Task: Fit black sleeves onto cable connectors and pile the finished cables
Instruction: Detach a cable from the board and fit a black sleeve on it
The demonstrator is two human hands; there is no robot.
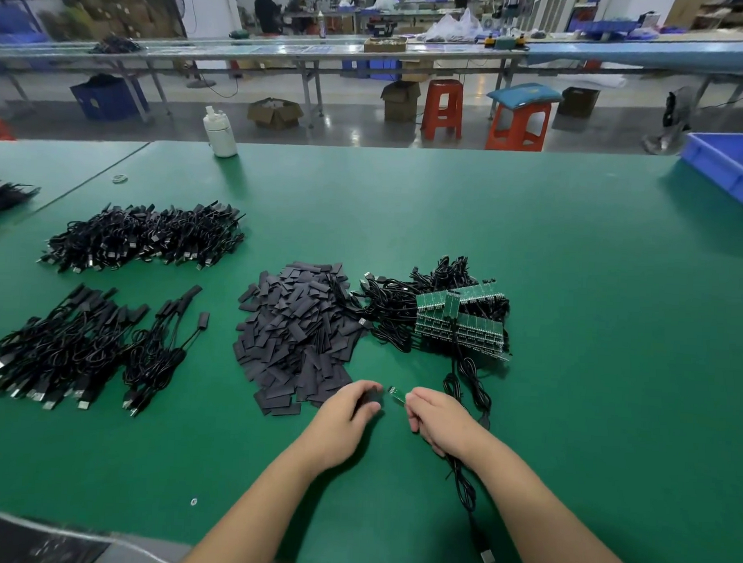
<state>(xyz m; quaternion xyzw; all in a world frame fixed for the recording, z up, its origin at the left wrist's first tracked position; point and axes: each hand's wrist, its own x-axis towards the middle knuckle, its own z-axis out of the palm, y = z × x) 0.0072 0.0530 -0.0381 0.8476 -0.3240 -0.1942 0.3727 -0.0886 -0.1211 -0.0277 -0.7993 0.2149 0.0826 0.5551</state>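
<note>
The left hand (349, 412) is pinching a black sleeve (372, 397) between thumb and curled fingers, near the table's (575, 256) near edge. The right hand (434, 418) is gripping a cable (465, 487) just behind its connector (396, 394), fingers curled round it. The connector, a small green board, is sticking out toward the left and slightly far, its long axis running roughly left to right, its tip pointing at the sleeve. A small gap is showing between sleeve and connector. Which way the sleeve's opening is facing cannot be told; the hand is hiding most of it.

The cable is trailing from the right hand toward the near edge, ending in a plug (486, 556).

Just beyond the left hand, the sleeve heap (299, 333) is lying. To its right, touching it, the unfinished cables (445, 314) are lying with green boards stacked on top. Far to the left, two piles of finished cables are lying: one nearer (73, 349), its sleeved ends pointing far and right, and one farther (146, 237).

A white bottle (219, 133) is standing at the far edge, and a blue bin (732, 165) is sitting at the far right corner.
</note>
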